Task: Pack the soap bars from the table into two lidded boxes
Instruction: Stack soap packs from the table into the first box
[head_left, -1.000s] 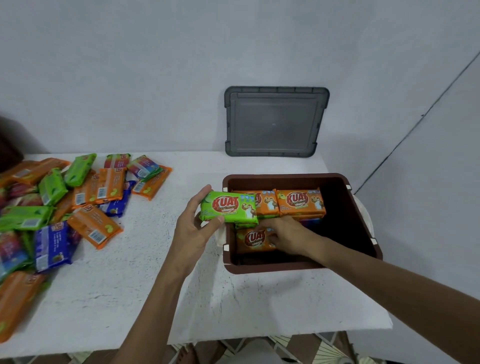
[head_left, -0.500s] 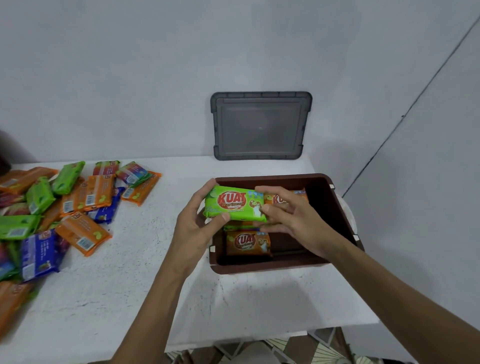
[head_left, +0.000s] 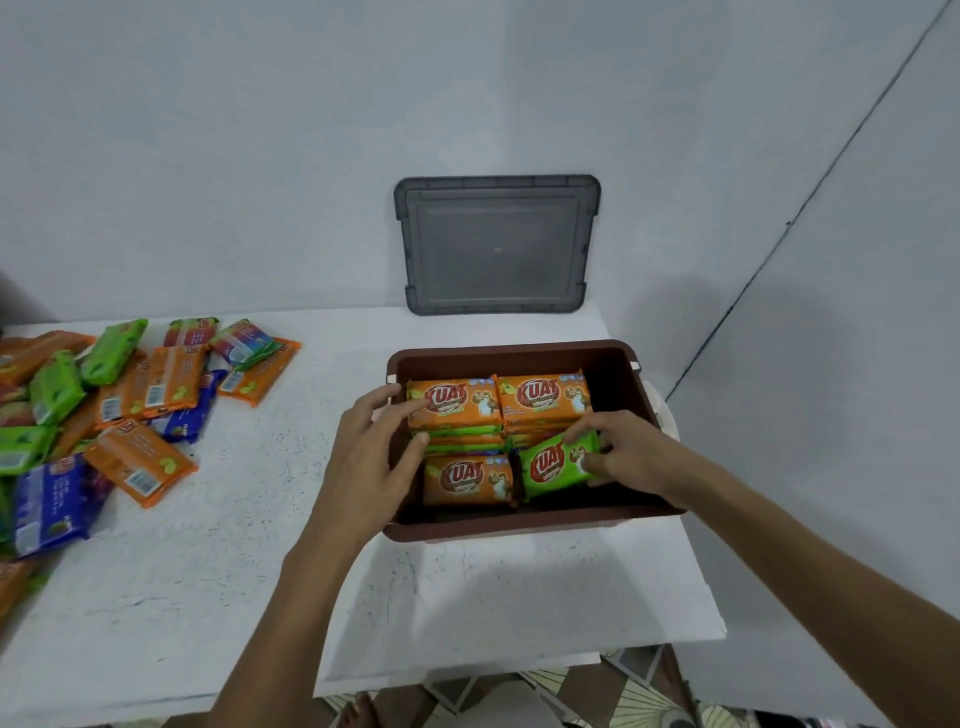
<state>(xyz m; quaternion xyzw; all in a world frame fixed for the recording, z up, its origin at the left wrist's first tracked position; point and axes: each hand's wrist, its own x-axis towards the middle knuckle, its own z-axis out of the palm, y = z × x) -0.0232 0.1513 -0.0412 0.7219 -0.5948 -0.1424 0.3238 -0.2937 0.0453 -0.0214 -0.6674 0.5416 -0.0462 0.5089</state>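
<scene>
A brown box (head_left: 524, 525) stands open on the white table (head_left: 208, 571), near its right end. Inside lie stacked orange soap bars (head_left: 543, 397) at the back and one orange bar (head_left: 467, 478) at the front left. My right hand (head_left: 631, 457) pinches a green soap bar (head_left: 553, 465), tilted, in the box's front right corner. My left hand (head_left: 371, 454) hovers over the box's left rim with relaxed fingers, its fingertips touching the back left stack. A pile of orange, green and blue soap bars (head_left: 130, 395) lies at the table's left.
A grey lid (head_left: 496, 244) leans upright against the wall behind the box. The table's right edge runs just past the box, close to the corner of the walls. Patterned floor shows below the front edge.
The green bar passed from my left hand to my right hand and went down into the box's front right corner. My left hand let go and shifted to the back left stack.
</scene>
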